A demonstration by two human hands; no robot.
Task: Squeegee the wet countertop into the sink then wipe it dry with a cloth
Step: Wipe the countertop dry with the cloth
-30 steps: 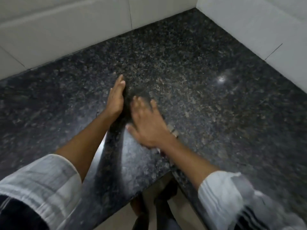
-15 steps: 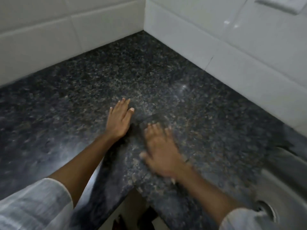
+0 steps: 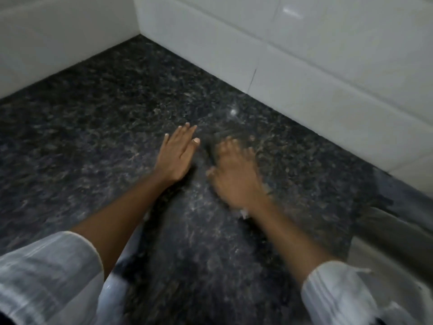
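Observation:
The black speckled granite countertop [image 3: 117,127] fills the view, with a faint wet sheen near the front. My left hand [image 3: 177,156] lies flat on it, fingers straight and together. Just to its right, my right hand [image 3: 234,174] is blurred with motion and presses spread fingers onto a dark cloth [image 3: 222,135]. The cloth shows beyond the fingertips, and a small pale scrap shows by the wrist. The steel sink [image 3: 384,233] is partly visible at the right edge. No squeegee is in view.
White tiled walls [image 3: 304,66] meet in a corner at the back and run along the right side of the counter. The counter's front edge lies between my forearms, with the floor below it.
My right hand has slid with the cloth away from me toward the right wall. My left hand stays flat beside it. The view has swung right, bringing the sink in.

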